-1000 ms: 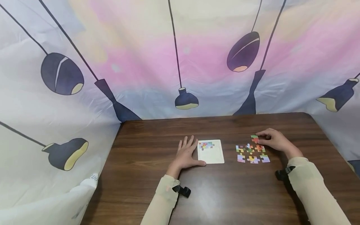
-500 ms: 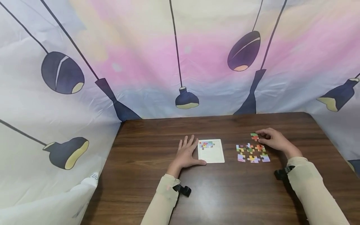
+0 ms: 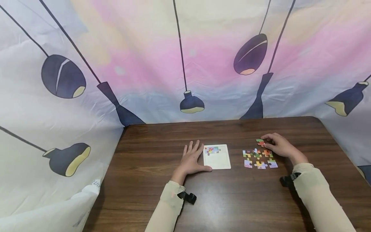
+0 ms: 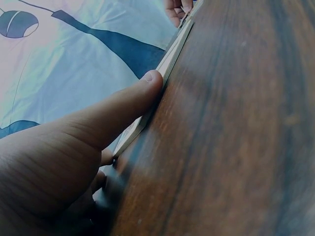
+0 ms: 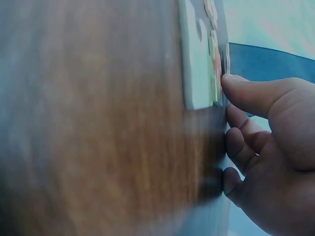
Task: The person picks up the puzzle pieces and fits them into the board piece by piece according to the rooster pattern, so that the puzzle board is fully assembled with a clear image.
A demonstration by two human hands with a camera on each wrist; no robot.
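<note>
My left hand [image 3: 191,160] lies spread at the left side of a square white puzzle board [image 3: 217,161], its fingers straight. The thumb [image 4: 133,101] touches the board's near edge. A few joined puzzle pieces [image 3: 213,149] sit in the board's upper left. At the far side of the loose pieces, my right hand [image 3: 279,146] pinches a green and red puzzle piece [image 3: 260,142] between thumb and index finger. Its other fingers are bent in the right wrist view, with their tips close to the table.
Several loose puzzle pieces [image 3: 261,165] lie in two rows right of the board, just in front of the right hand. The dark wooden table [image 3: 226,199] meets a lamp-patterned cloth [image 3: 145,64] at its back and sides.
My right hand has shifted slightly left with the pinched puzzle piece, which now sits a little tilted. The left hand and the board have stayed put.
</note>
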